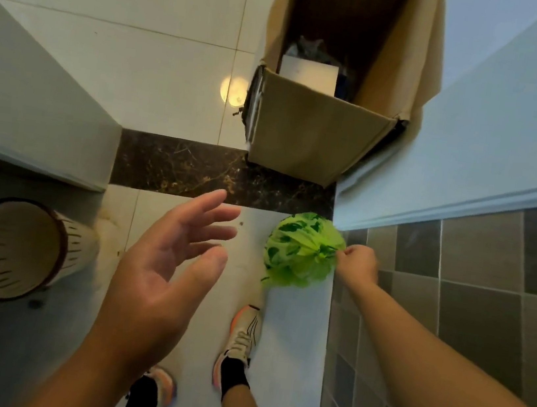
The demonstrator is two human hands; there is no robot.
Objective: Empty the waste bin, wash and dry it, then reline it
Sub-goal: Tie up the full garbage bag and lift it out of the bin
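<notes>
Emptying step. Right hand (357, 262) pinches knot of green bag (300, 249), centre-right. Left hand (166, 258) released, mid-frame. Waste bin (12, 250) unlined, lower left. Next, likely: bag into cardboard box (314, 140), top centre.

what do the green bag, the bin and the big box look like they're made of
Green bag: thin, slightly glossy plastic film, crinkled and gathered where the right hand pinches it. Bin: probably rigid cream plastic with slotted walls. Box: matte brown cardboard with folded flaps.
</notes>
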